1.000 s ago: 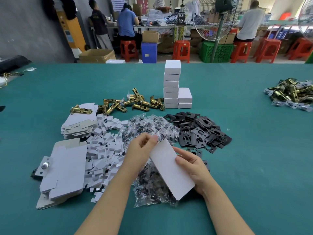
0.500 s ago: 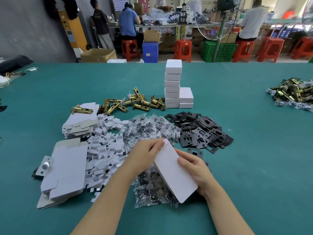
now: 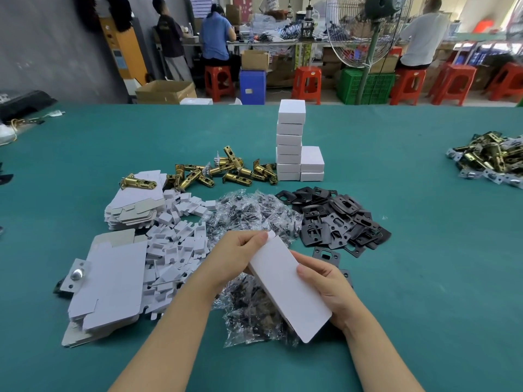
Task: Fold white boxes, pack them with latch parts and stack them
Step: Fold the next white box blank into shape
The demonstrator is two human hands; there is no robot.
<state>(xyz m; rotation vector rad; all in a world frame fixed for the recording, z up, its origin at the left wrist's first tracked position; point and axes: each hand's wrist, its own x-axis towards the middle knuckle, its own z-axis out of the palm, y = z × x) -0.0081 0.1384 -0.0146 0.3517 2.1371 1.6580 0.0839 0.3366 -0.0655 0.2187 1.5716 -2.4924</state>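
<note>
A white box (image 3: 288,287) is held slanted above the green table (image 3: 424,278), its long axis running from 11 o'clock to 5 o'clock. The left hand (image 3: 237,258) pinches the far end at the small tab, fingers curled on the upper corner. The right hand (image 3: 325,290) grips the right long edge, thumb on top, fingers wrapped beneath. Directly under the box lie clear screw bags (image 3: 254,315), spreading toward 12 o'clock. At 2 o'clock, just beside the right hand, is a heap of black strike plates (image 3: 339,222). At 9 o'clock sit white inserts (image 3: 175,250) and flat box blanks (image 3: 110,281). Farther at 12 o'clock, brass latches (image 3: 226,172) lie beside the stack of finished boxes (image 3: 290,142), with a shorter stack touching its right side. Bare cloth opens wide from 3 to 5 o'clock, and the near edge toward 6 o'clock holds only the forearms.
</note>
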